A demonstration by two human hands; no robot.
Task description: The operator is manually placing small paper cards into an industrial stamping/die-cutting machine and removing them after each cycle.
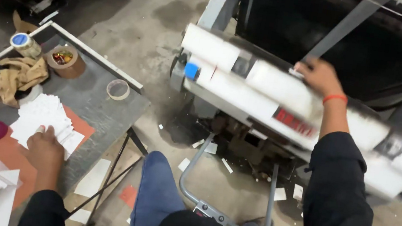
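The stack of white paper cards (46,119) lies on the tabletop (92,94) at my left, partly over an orange sheet (14,154). My left hand (45,151) rests flat on its near edge, fingers spread, pressing rather than closing on anything. The cards look thin, light and slippery — I judge the pile would fan apart if pushed sideways, so a hold across the whole edge seems best.

My right hand (321,77) is up on the machine's white roller (278,90), by the grey bar; the motion blur hides the fingers, so I cannot tell whether that grip is closed.

Beyond the cards sit a roll of brown tape (66,61), a smaller clear roll (118,89), a crumpled brown cloth (19,76) and two blue-capped spools (25,43). The concrete floor (146,20) below is stained and scattered with paper scraps — a cramped, cluttered workshop.
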